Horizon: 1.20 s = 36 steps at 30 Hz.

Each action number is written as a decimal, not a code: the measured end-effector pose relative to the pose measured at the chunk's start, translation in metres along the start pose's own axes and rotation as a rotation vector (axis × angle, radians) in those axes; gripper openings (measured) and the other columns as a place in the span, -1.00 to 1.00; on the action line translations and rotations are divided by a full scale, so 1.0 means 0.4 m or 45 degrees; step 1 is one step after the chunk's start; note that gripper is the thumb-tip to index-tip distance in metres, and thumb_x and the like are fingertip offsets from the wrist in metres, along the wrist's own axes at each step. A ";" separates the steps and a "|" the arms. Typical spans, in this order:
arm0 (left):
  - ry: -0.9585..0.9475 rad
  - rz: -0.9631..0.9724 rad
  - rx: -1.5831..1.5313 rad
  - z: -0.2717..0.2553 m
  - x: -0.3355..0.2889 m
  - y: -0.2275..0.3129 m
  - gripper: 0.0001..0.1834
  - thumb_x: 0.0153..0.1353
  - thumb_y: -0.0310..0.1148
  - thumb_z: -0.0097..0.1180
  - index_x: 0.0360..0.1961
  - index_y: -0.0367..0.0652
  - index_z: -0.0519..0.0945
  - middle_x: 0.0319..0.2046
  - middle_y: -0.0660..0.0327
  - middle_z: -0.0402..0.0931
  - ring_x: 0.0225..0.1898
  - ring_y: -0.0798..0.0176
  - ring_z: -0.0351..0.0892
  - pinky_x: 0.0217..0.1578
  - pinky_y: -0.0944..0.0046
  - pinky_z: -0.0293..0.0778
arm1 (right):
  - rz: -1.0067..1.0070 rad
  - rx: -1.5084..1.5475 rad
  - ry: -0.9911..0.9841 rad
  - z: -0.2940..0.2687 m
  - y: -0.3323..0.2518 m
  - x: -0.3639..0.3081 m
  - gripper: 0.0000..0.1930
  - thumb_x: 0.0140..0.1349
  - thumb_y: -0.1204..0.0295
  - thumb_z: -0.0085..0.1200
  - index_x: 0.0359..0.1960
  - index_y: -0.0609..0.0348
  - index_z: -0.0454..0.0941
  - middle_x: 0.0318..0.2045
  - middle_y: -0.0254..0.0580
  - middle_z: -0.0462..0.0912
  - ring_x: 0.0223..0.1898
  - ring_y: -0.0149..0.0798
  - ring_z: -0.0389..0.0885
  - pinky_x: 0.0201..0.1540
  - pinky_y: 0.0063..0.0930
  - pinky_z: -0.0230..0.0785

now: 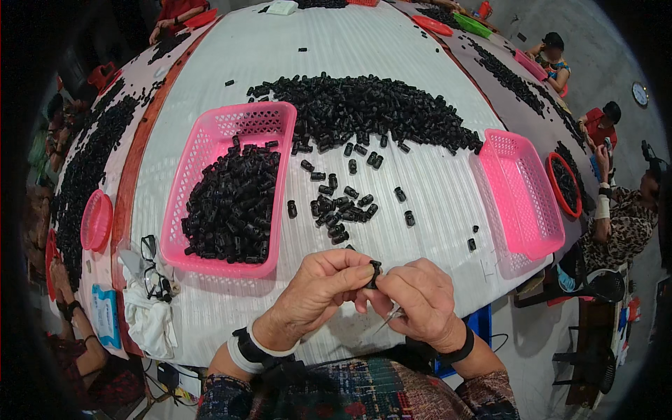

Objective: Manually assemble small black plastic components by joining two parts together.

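My left hand (308, 297) pinches a small black plastic part (374, 274), which looks like a cord lock, between thumb and fingertips. Closed beside it, my right hand (423, 297) brings its fingertips against the same part. A thin metal tool (392, 316) pokes out below the right fingers; its kind is unclear. Just beyond my hands lies a loose cluster of similar black parts (341, 210). A pink basket (287, 175) on the left is partly filled with them. Farther off, a long heap of black parts (371, 105) spreads across the white table (231, 63).
At the right stands another pink basket (535, 217) with nothing visible inside. Glasses (149, 255) and a white cloth (150, 322) lie at the left, near a blue-and-white packet (106, 315). Other people sit along both sides with more heaps, and a red-rimmed basket (563, 183).
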<state>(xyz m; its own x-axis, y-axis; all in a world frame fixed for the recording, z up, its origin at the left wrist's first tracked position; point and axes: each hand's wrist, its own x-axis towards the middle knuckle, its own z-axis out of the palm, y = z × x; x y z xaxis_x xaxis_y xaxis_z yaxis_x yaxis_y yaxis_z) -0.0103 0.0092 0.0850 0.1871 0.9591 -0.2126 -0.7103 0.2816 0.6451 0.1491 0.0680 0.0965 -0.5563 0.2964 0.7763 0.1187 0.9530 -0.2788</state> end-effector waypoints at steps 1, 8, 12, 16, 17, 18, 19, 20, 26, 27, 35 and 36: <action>-0.009 -0.006 -0.005 -0.003 0.000 -0.002 -0.82 0.15 -0.41 0.05 -0.29 -0.32 0.51 -0.45 0.18 0.52 -0.51 0.40 0.49 -0.51 0.45 0.46 | 0.001 -0.003 0.003 0.000 -0.002 0.000 -0.66 -0.30 0.60 0.30 -0.40 0.25 0.47 -0.54 -0.26 0.48 -0.60 -0.30 0.44 -0.62 -0.53 0.26; -0.100 -0.087 -0.146 -0.011 0.004 -0.012 -0.79 0.16 -0.40 0.04 -0.25 -0.33 0.48 -0.43 0.17 0.52 -0.50 0.39 0.50 -0.52 0.44 0.47 | 0.113 0.168 0.015 0.001 -0.007 0.001 -0.69 -0.25 0.59 0.28 -0.40 0.25 0.46 -0.56 -0.22 0.48 -0.62 -0.29 0.42 -0.62 -0.55 0.23; -0.081 -0.095 -0.199 -0.007 0.007 -0.016 -0.79 0.17 -0.40 0.02 -0.23 -0.33 0.47 -0.41 0.16 0.52 -0.50 0.38 0.50 -0.52 0.44 0.47 | 0.196 0.221 0.102 0.003 -0.009 0.004 -0.67 -0.22 0.58 0.28 -0.36 0.25 0.45 -0.54 -0.19 0.48 -0.61 -0.28 0.43 -0.62 -0.53 0.25; -0.100 -0.084 -0.226 -0.008 0.009 -0.024 -0.78 0.18 -0.39 0.01 -0.21 -0.32 0.47 -0.39 0.15 0.52 -0.50 0.37 0.49 -0.52 0.43 0.46 | 0.186 0.182 0.110 0.006 -0.010 -0.003 -0.63 -0.24 0.58 0.28 -0.31 0.24 0.45 -0.52 -0.19 0.49 -0.60 -0.29 0.44 -0.62 -0.52 0.27; -0.089 -0.082 -0.231 -0.007 0.009 -0.025 -0.78 0.18 -0.39 0.01 -0.21 -0.32 0.47 -0.39 0.15 0.52 -0.50 0.37 0.49 -0.52 0.43 0.46 | 0.184 0.181 0.112 0.007 -0.008 -0.005 -0.63 -0.24 0.58 0.28 -0.31 0.24 0.45 -0.52 -0.19 0.49 -0.60 -0.29 0.44 -0.62 -0.52 0.27; -0.091 -0.082 -0.229 -0.008 0.010 -0.026 -0.78 0.18 -0.39 0.01 -0.21 -0.32 0.47 -0.39 0.15 0.52 -0.50 0.37 0.49 -0.52 0.43 0.46 | 0.180 0.184 0.114 0.008 -0.007 -0.007 -0.63 -0.24 0.58 0.28 -0.32 0.24 0.45 -0.52 -0.19 0.49 -0.60 -0.29 0.44 -0.63 -0.52 0.27; -0.091 -0.090 -0.215 -0.012 0.011 -0.027 -0.78 0.18 -0.38 0.01 -0.21 -0.32 0.47 -0.39 0.15 0.52 -0.49 0.37 0.49 -0.52 0.43 0.45 | 0.176 0.188 0.116 0.009 -0.006 -0.009 -0.63 -0.24 0.59 0.28 -0.32 0.24 0.45 -0.53 -0.19 0.49 -0.61 -0.29 0.44 -0.63 -0.52 0.27; -0.091 -0.098 -0.202 -0.013 0.012 -0.028 -0.77 0.18 -0.38 0.01 -0.21 -0.31 0.47 -0.40 0.15 0.52 -0.49 0.37 0.49 -0.51 0.43 0.45 | 0.176 0.187 0.118 0.010 -0.006 -0.012 -0.63 -0.24 0.59 0.28 -0.32 0.24 0.45 -0.53 -0.19 0.49 -0.61 -0.29 0.44 -0.63 -0.52 0.27; -0.041 -0.081 -0.200 -0.005 0.007 -0.027 -0.81 0.19 -0.38 -0.01 -0.28 -0.31 0.48 -0.45 0.20 0.49 -0.51 0.40 0.45 -0.52 0.42 0.46 | 0.247 0.310 0.018 -0.014 -0.009 0.002 -0.71 -0.18 0.56 0.24 -0.38 0.24 0.42 -0.54 -0.19 0.47 -0.59 -0.29 0.43 -0.57 -0.51 0.27; -0.042 -0.084 -0.198 -0.003 0.007 -0.026 -0.81 0.19 -0.38 -0.01 -0.28 -0.31 0.48 -0.45 0.20 0.49 -0.51 0.40 0.45 -0.52 0.42 0.46 | 0.391 0.478 -0.037 -0.028 -0.004 0.005 -0.78 -0.09 0.49 0.16 -0.41 0.27 0.41 -0.54 -0.19 0.45 -0.57 -0.32 0.40 -0.54 -0.54 0.24; -0.071 -0.102 -0.239 -0.004 0.010 -0.034 -0.78 0.14 -0.39 0.04 -0.30 -0.36 0.43 -0.50 0.12 0.44 -0.50 0.36 0.43 -0.54 0.36 0.52 | 0.719 0.569 -0.240 -0.023 0.017 -0.001 -0.84 0.19 0.48 -0.11 -0.48 0.33 0.43 -0.60 -0.13 0.41 -0.59 -0.20 0.41 -0.54 -0.42 0.24; -0.072 -0.109 -0.237 -0.002 0.009 -0.034 -0.78 0.14 -0.39 0.04 -0.30 -0.36 0.43 -0.50 0.12 0.44 -0.50 0.36 0.43 -0.54 0.36 0.52 | 0.724 0.568 -0.235 -0.023 0.018 -0.001 -0.84 0.19 0.48 -0.11 -0.48 0.33 0.43 -0.60 -0.13 0.41 -0.59 -0.20 0.41 -0.54 -0.42 0.24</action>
<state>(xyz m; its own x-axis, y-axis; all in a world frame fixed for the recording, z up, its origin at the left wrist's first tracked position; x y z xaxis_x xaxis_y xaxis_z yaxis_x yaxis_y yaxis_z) -0.0004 0.0090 0.0750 0.2860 0.9336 -0.2160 -0.8024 0.3566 0.4785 0.1576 0.0754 0.0994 -0.6423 0.6833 0.3471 0.1063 0.5279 -0.8426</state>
